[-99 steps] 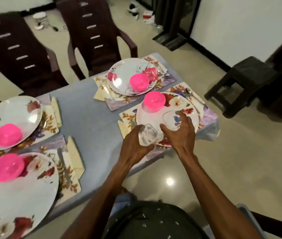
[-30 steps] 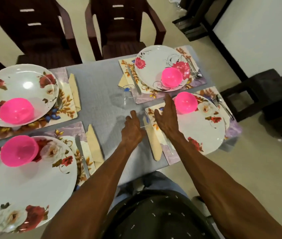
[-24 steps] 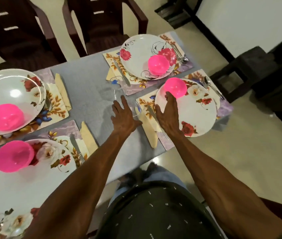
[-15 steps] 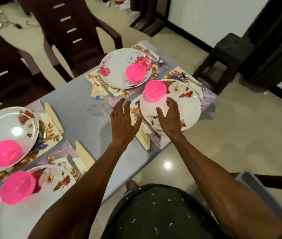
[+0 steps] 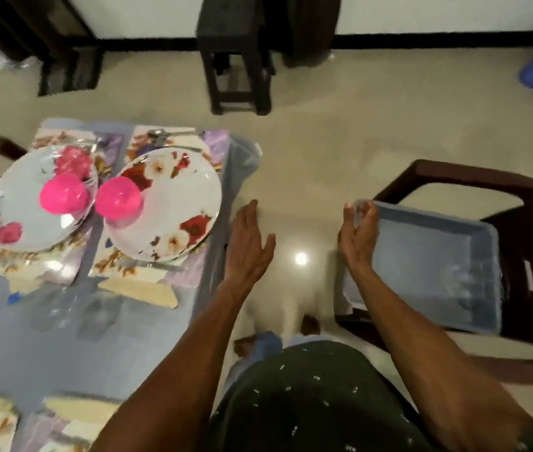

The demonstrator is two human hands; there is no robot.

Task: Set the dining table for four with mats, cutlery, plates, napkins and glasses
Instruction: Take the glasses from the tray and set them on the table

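My left hand (image 5: 249, 243): fingers spread flat, holding nothing, hanging over the floor just off the right edge of the grey-clothed counter (image 5: 72, 353). My right hand (image 5: 358, 236): fingers loosely curled at the near-left corner of the shallow blue-grey plastic tray (image 5: 428, 265) that sits on the dark brown chair (image 5: 532, 230); something pale and clear shows at the fingertips, too blurred to call, so I cannot tell whether this grip pinches anything. Clear drinking glasses (image 5: 59, 308): two faint shapes standing on the counter below the mats, near the folded beige napkin (image 5: 141, 290). More glassware seems to lie at the tray's far end, indistinct. Handling, by my judgement: light, rigid, slick-walled, breakable; best taken round the lower body with thumb opposite fingers, not by the rim. Two white floral plates (image 5: 174, 210), each carrying an upturned bright pink plastic bowl (image 5: 118, 199), rest on floral placemats (image 5: 112, 265) at the counter's far right corner, with metal cutlery (image 5: 160, 133) along the far edge. Brands, labels, writing: none legible anywhere.
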